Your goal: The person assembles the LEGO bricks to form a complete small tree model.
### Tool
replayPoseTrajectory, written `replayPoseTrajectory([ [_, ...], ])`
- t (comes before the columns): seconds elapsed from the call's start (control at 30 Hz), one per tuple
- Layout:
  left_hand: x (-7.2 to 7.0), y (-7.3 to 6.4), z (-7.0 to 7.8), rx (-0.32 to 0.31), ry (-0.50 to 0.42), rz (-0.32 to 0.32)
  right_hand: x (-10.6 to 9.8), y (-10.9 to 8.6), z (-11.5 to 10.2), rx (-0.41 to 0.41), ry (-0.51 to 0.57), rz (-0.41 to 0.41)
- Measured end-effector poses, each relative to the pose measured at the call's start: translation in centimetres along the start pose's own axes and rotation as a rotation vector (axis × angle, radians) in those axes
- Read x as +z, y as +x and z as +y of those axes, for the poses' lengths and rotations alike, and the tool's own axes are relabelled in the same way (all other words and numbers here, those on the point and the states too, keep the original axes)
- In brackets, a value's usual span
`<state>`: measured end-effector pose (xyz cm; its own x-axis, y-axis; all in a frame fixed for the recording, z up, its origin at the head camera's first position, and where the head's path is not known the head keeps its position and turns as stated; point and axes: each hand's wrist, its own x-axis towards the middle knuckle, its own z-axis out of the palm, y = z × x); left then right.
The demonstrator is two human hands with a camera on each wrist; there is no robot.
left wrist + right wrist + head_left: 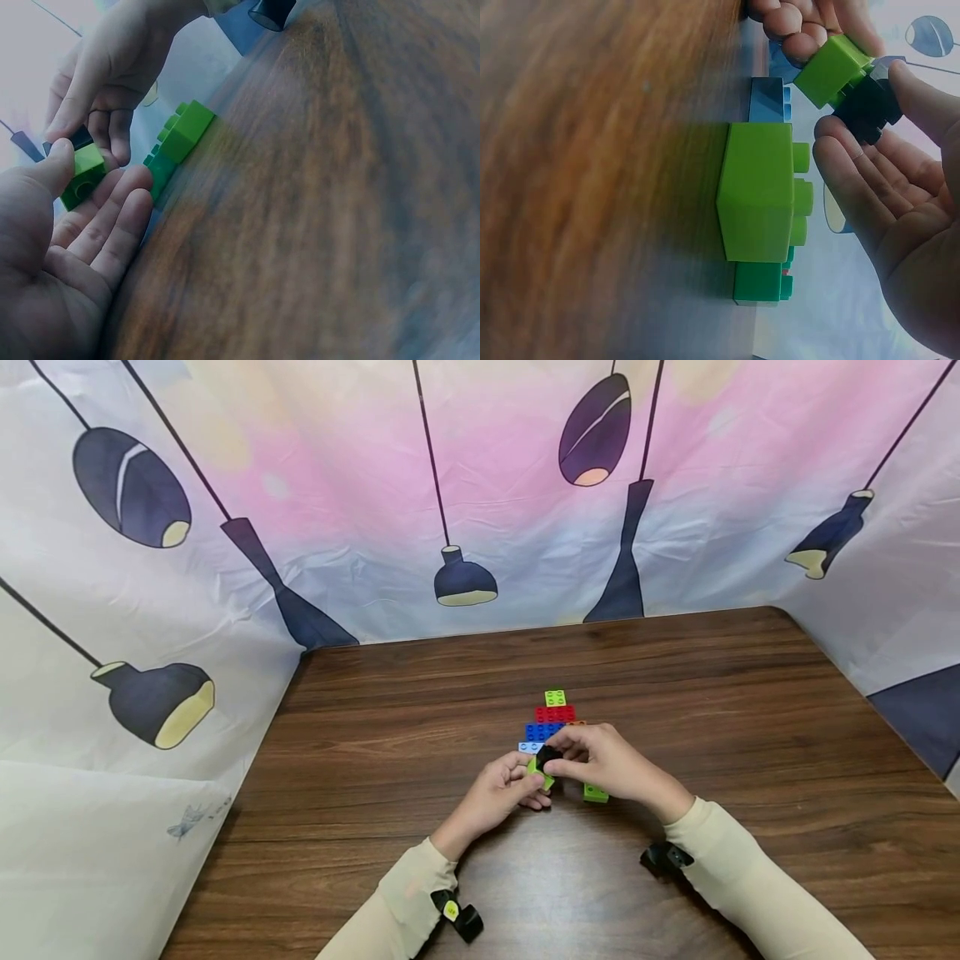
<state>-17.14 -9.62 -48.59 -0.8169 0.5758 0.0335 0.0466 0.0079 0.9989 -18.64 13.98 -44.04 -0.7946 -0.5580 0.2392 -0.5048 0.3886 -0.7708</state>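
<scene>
My left hand (495,795) pinches a lime green toy building brick (538,768) between thumb and fingers, above the table. From the other side my right hand (611,764) pinches a black brick (549,757). In the right wrist view the black brick (868,109) sits against the studded side of the lime green brick (831,71); whether they are fully pressed together I cannot tell. Fingers hide part of both bricks in the left wrist view. Just below my right hand another lime green brick (596,793) stands on the table.
Beyond the hands, the wooden table (390,727) bears a lime green brick (555,697), red bricks (555,714), blue bricks (543,732) and a light blue brick (529,747). An orange piece (576,723) is partly covered by my right hand. A dark green brick (757,282) shows low down.
</scene>
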Motion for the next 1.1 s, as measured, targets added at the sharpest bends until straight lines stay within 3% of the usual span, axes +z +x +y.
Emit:
replayPoseTrajectory([
  [0.43, 0.0, -0.02, 0.1, 0.018, -0.001, 0.004, 0.07, 0.11, -0.35, 0.04, 0.03, 0.011],
  [0.77, 0.26, -0.06, -0.19, -0.015, -0.027, -0.002, 0.12, -0.24, 0.04, 0.038, 0.05, -0.012],
  [1.1, 0.18, -0.13, -0.32, 0.02, -0.026, -0.002, 0.15, -0.05, 0.13, 0.041, 0.074, -0.015],
])
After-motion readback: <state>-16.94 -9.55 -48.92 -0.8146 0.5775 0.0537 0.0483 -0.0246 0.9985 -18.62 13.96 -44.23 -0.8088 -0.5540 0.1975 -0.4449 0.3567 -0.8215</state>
